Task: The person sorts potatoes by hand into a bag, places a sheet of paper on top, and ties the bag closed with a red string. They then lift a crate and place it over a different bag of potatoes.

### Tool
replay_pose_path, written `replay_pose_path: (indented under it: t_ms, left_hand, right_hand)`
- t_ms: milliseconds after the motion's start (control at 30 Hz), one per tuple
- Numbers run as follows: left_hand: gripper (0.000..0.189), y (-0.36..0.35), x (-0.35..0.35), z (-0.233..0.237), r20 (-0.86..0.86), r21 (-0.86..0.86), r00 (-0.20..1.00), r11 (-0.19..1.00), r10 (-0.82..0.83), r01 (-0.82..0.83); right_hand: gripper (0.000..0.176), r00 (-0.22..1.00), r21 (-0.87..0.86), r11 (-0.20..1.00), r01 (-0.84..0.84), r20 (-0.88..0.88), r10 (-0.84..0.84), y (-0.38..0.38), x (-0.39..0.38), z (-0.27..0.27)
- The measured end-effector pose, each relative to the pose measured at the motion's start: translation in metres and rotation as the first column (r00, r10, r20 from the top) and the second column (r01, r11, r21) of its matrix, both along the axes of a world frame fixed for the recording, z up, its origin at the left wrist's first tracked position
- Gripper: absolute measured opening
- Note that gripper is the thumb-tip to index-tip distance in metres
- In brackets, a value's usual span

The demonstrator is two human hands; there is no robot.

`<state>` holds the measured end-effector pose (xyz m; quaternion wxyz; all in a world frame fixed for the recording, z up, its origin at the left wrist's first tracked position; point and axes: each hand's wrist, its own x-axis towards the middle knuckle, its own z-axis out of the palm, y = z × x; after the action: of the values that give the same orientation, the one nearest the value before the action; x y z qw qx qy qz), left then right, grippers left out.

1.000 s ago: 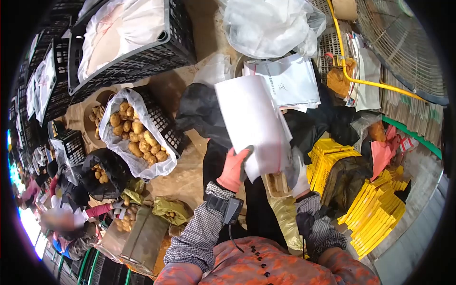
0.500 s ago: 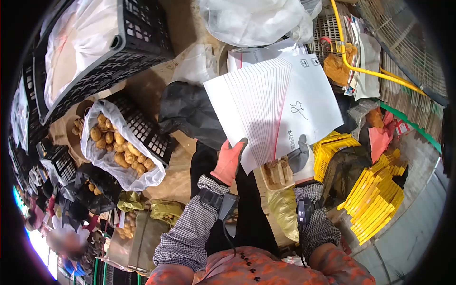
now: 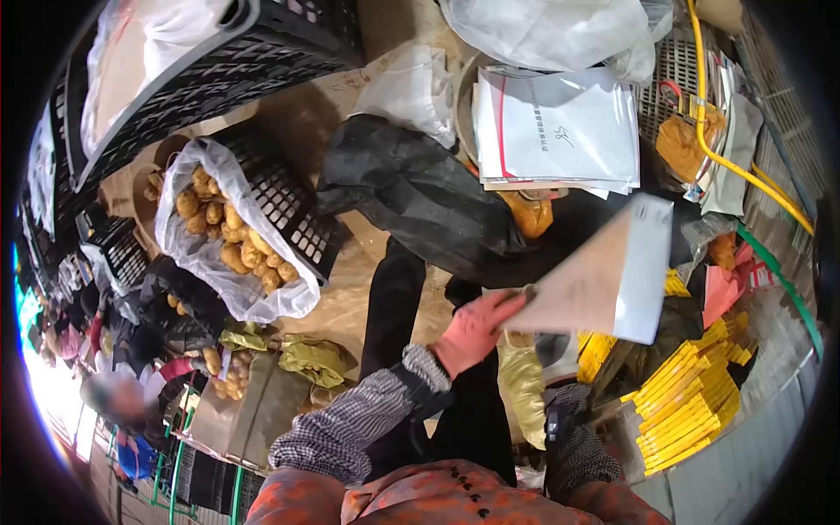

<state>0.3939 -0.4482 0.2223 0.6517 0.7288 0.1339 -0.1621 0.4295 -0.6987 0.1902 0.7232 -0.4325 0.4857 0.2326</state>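
My left hand (image 3: 477, 331), in a coral-pink glove, is closed on the left corner of a stack of white printed sheets (image 3: 604, 276). The sheets slant up to the right, blurred by motion. Underneath them, my right hand (image 3: 554, 350) in a grey and white glove is mostly covered, and its fingers are hidden. A second pile of white printed sheets (image 3: 569, 131) with a red stripe lies just beyond, on top of a round container. Between that pile and my legs is a black cloth or bag (image 3: 420, 188).
Potatoes (image 3: 236, 232) fill a white-lined black crate (image 3: 293, 210) at left. Large black crates (image 3: 289, 44) stand behind it. Yellow plastic pieces (image 3: 691, 394) are stacked at right, near a yellow metal bar (image 3: 704, 114). A co-worker (image 3: 131, 411) is at lower left.
The fanned sheets swung right and tilted, now held by my left hand, which moved right. My right hand slipped lower, behind them. The pile beyond came into fuller view as my head turned.
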Motion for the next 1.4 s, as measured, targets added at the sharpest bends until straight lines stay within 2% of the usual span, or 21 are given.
replay_pose_path:
  t_ms: [100,200,267,300,400,533,567,667,733,767,800,867,1000,1067,1100,1133,1200,1267,1333,1367,1400]
  left_hand:
    - [0.064,-0.016,-0.034,0.003,-0.044,-0.098,0.975,0.972,-0.217,0.212]
    - [0.06,-0.026,-0.049,-0.013,-0.114,-0.161,0.993,0.987,-0.022,0.003]
    - [0.055,-0.032,-0.051,-0.033,-0.146,-0.197,0.983,0.971,0.109,-0.137]
    - [0.051,-0.034,-0.052,-0.047,-0.28,-0.228,0.932,0.927,0.23,-0.297]
    - [0.035,-0.03,-0.044,-0.08,-0.456,-0.201,0.779,0.804,0.429,-0.56]
    - [0.016,-0.033,-0.041,-0.112,-0.72,-0.238,0.484,0.477,0.498,-0.846]
    - [0.01,-0.034,-0.037,-0.114,-0.704,-0.262,0.478,0.434,0.525,-0.862]
    - [0.031,-0.028,-0.024,-0.107,-0.681,-0.401,0.51,0.315,0.525,-0.86]
    - [0.04,-0.018,-0.009,-0.116,-0.354,-0.526,0.714,0.503,0.603,-0.686]
    - [0.04,-0.015,-0.007,-0.126,-0.405,-0.467,0.732,0.565,0.547,-0.68]
    - [0.04,-0.013,0.004,-0.138,-0.398,-0.467,0.739,0.573,0.543,-0.673]
    - [0.039,-0.01,0.029,-0.168,-0.528,-0.51,0.645,0.4,0.553,-0.761]
    - [0.042,-0.017,0.064,-0.236,-0.608,-0.594,0.658,0.295,0.445,-0.748]
    - [0.04,-0.019,0.077,-0.273,-0.683,-0.627,0.638,0.163,0.357,-0.762]
    - [0.039,-0.015,0.088,-0.28,-0.745,-0.633,0.609,0.003,0.274,-0.775]
    - [0.037,-0.011,0.099,-0.278,-0.792,-0.608,0.584,-0.157,0.178,-0.778]
    - [0.033,0.0,0.112,-0.27,-0.737,-0.588,0.605,0.156,0.301,-0.794]
    - [0.032,0.013,0.131,-0.26,-0.662,-0.624,0.677,0.265,0.321,-0.735]
    - [0.031,0.023,0.157,-0.24,-0.428,-0.799,0.841,0.298,0.33,-0.523]
    - [0.032,0.027,0.173,-0.228,-0.353,-0.796,0.861,0.366,0.366,-0.482]
    - [0.033,0.03,0.189,-0.223,-0.272,-0.787,0.878,0.433,0.395,-0.439]
  right_hand:
    - [0.037,0.961,-0.151,0.953,-0.264,0.04,0.273,-0.016,-0.037,0.02]
    - [0.032,0.844,-0.291,0.811,-0.507,0.025,0.536,-0.03,-0.056,0.017]
    - [0.027,0.974,-0.001,0.977,-0.212,-0.085,0.212,-0.05,-0.044,-0.018]
    - [0.026,0.967,-0.234,0.945,-0.23,-0.164,0.195,0.018,-0.004,0.004]
    - [0.023,0.896,-0.185,0.877,-0.443,-0.1,0.432,0.009,0.023,-0.027]
    - [0.021,0.927,-0.293,0.883,-0.366,-0.027,0.375,0.022,0.045,-0.048]
    - [0.008,0.952,-0.24,0.921,-0.307,-0.077,0.297,0.01,0.043,-0.054]
    - [0.022,0.957,-0.258,0.94,-0.224,-0.242,0.162,0.004,0.038,-0.044]
    - [0.008,0.976,-0.237,0.959,-0.156,-0.188,0.112,-0.032,0.009,-0.034]
    - [0.014,0.846,-0.431,0.729,-0.532,-0.311,0.433,-0.032,0.002,-0.019]
    - [0.02,0.559,-0.69,0.263,-0.674,-0.243,0.793,-0.067,-0.033,-0.035]
    - [0.018,0.996,-0.554,0.831,-0.059,0.022,0.085,-0.12,-0.086,-0.054]
    - [0.023,0.931,-0.356,0.914,-0.192,-0.36,0.055,-0.132,-0.071,-0.042]
    - [0.028,0.842,-0.03,0.96,0.279,-0.473,-0.259,-0.144,-0.061,-0.055]
    - [0.025,0.945,-0.189,0.971,-0.146,-0.317,0.08,-0.125,-0.056,-0.057]
    - [0.025,0.946,-0.191,0.973,-0.128,-0.319,0.062,-0.099,-0.044,-0.052]
    - [0.024,0.936,-0.388,0.881,-0.269,-0.323,0.144,-0.062,-0.022,-0.042]
    - [0.021,0.951,-0.385,0.903,-0.191,-0.299,0.073,-0.092,-0.046,-0.051]
    - [0.018,0.794,-0.545,0.583,-0.603,-0.338,0.505,-0.084,-0.038,-0.042]
    - [0.016,0.939,-0.391,0.861,-0.325,-0.239,0.246,-0.083,-0.032,-0.04]
    - [0.016,0.94,-0.389,0.864,-0.321,-0.239,0.242,-0.08,-0.023,-0.04]
